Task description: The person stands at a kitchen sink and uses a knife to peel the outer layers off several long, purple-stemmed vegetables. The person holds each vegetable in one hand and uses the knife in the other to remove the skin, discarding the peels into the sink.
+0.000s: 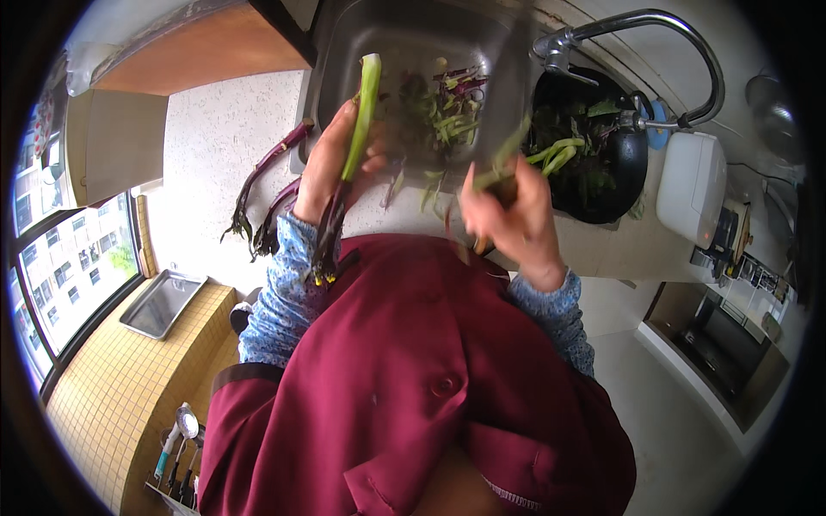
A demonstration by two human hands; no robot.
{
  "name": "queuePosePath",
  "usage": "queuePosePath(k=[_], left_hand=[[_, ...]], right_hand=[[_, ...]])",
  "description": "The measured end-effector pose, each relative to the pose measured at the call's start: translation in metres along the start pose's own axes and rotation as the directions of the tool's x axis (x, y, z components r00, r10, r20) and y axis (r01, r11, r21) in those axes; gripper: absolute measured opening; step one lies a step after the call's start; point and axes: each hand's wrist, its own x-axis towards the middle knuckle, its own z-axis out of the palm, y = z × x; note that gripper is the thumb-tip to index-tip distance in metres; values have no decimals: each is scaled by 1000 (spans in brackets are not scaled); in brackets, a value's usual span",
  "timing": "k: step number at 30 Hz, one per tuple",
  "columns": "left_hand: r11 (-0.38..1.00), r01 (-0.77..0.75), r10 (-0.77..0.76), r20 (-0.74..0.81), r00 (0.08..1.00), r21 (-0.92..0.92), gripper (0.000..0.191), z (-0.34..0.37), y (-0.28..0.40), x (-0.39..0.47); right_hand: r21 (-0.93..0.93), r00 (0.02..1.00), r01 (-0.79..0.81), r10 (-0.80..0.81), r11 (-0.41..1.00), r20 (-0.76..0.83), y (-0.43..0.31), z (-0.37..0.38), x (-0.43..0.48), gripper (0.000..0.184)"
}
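Observation:
My left hand (pixel 330 155) grips a purple flowering choy sum stalk (pixel 365 113). Its upper end is peeled to pale green, while dark leaves and yellow buds hang by my sleeve. On the other side, my right hand (pixel 513 216) is closed around a broad-bladed kitchen knife (pixel 506 84), its blade pointing away from me and blurred by motion. A green strip, also blurred, is at that hand's fingers. Purple and green peelings (pixel 458 109) lie in the metal sink (pixel 348 39) beyond my hands, and more hang over its near edge. Unpeeled purple stalks (pixel 274 151) rest on the speckled counter to the left.
Right of the sink stands a black wok (pixel 629 168) holding leaves and pale green stalk pieces (pixel 558 155). A chrome faucet (pixel 671 19) arches over it. Farther right is a white appliance (pixel 690 174). A metal tray (pixel 164 303) sits on the yellow-tiled ledge (pixel 97 387) by the window.

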Motion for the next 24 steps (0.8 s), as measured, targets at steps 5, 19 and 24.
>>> queuePosePath(k=[5, 19, 24], left_hand=[[974, -52, 15, 166, 986, 221, 43, 35, -1, -24], [892, -66, -34, 213, 977, 447, 44, 56, -17, -65], [893, -56, -54, 232, 971, 446, 44, 55, -16, -69]], right_hand=[[-578, 985, -117, 20, 808, -171, 20, -31, 27, 41], [182, 997, -31, 44, 983, -64, -15, -4, 19, 36], [170, 997, 2, 12, 986, -81, -16, -3, 14, 35]])
